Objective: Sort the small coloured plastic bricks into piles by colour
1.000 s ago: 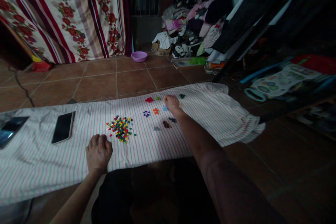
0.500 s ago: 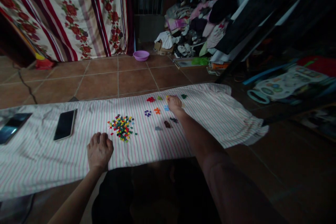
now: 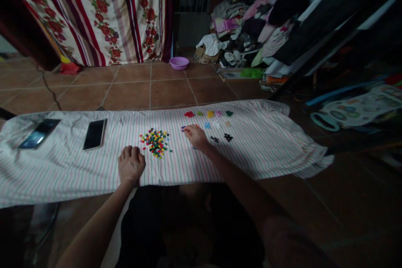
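Note:
My right hand [image 3: 195,135] is low over the striped cloth with its fingers pinched together. Its fingertips are beside a small purple-blue cluster [image 3: 183,128], and whatever they hold is too small to make out. Under it, an orange cluster is mostly covered. My left hand [image 3: 131,163] rests palm down on the cloth, holding nothing, its fingers loosely apart. Just right of it lies a mixed heap of tiny coloured pieces [image 3: 156,143]. Sorted clusters include red [image 3: 189,114], yellow [image 3: 210,114], dark green [image 3: 229,113], light blue [image 3: 207,125] and black [image 3: 228,137] ones.
Two phones lie at the left, one dark and shiny [image 3: 39,133], the other pale-edged [image 3: 95,134]. The striped cloth [image 3: 266,150] covers the low surface. Beyond it, a purple basin [image 3: 179,63] stands on the tiled floor near a clothes pile [image 3: 251,25].
My right hand has moved left and nearer, from the yellow cluster to the purple-blue one. My left hand stays beside the heap. The whole view has shifted slightly.

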`<act>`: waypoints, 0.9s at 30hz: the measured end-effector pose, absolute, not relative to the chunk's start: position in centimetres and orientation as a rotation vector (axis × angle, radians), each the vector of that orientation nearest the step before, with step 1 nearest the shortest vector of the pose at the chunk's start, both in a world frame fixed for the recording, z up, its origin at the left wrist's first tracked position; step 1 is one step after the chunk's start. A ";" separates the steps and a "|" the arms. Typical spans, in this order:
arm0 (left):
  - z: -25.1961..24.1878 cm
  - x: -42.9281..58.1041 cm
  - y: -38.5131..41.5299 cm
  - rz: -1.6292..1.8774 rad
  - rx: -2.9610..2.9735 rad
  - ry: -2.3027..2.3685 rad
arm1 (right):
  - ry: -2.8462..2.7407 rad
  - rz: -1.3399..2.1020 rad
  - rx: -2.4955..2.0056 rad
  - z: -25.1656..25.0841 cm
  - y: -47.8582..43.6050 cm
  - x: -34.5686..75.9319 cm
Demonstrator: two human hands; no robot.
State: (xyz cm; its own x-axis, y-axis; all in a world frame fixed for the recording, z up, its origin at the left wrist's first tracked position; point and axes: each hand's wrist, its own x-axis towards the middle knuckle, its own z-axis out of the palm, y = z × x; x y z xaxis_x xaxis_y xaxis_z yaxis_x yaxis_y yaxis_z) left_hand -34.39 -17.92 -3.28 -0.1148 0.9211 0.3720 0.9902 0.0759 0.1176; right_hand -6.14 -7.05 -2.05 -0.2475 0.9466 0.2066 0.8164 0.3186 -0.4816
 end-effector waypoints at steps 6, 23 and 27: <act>-3.0 -34.3 -18.1 -0.463 -1.942 -2.167 | -2.178 0.560 -1.349 -4.2 -11.2 -11.1; -3.4 -34.5 -18.0 -0.508 -1.943 -2.155 | -2.341 0.573 -1.454 -3.3 -13.7 -15.9; -3.3 -34.5 -18.1 -0.523 -1.945 -2.151 | -2.321 0.550 -1.419 -3.7 -13.8 -15.7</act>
State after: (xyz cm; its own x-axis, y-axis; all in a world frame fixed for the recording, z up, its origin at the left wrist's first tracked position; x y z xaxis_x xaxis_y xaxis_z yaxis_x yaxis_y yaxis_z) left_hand -34.49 -18.09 -3.30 -0.1180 0.9203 0.3730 0.9888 0.0745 0.1290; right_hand -15.69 -13.84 -3.66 -0.4280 0.8978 0.1035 0.7559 0.4183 -0.5036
